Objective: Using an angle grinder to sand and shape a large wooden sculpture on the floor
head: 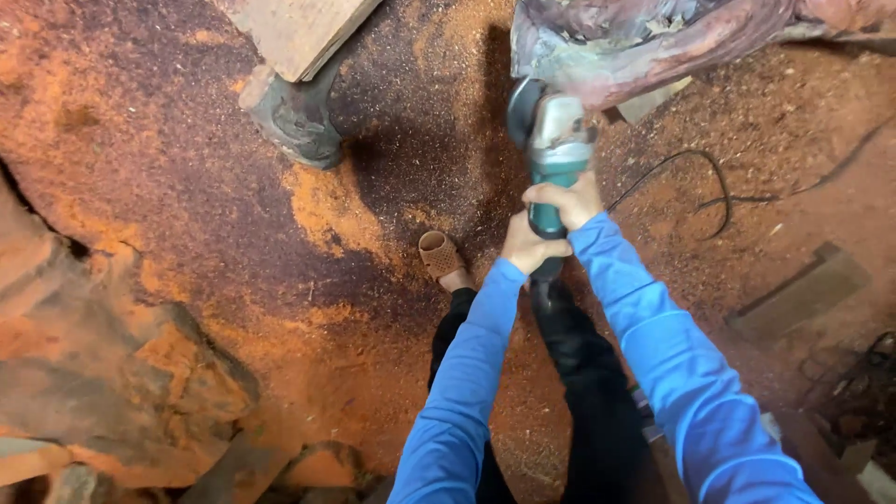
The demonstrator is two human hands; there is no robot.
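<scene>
Teal grinder (557,154): one, gripped by both hands, left (529,247), right (567,201), fingers closed. One cable (695,177) right of grinder, one sandal (441,255) left; wood (644,42) directly ahead.

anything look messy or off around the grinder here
Yes. Thick orange sawdust covers the floor. A black cord lies looped loose in it, right of the grinder that the left hand and right hand grip. The foot wears an open sandal.

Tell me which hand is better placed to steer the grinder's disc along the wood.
Probably the right hand: it grips the teal grinder nearer the disc, which is at the reddish wood. The left hand holds the tail end.
</scene>
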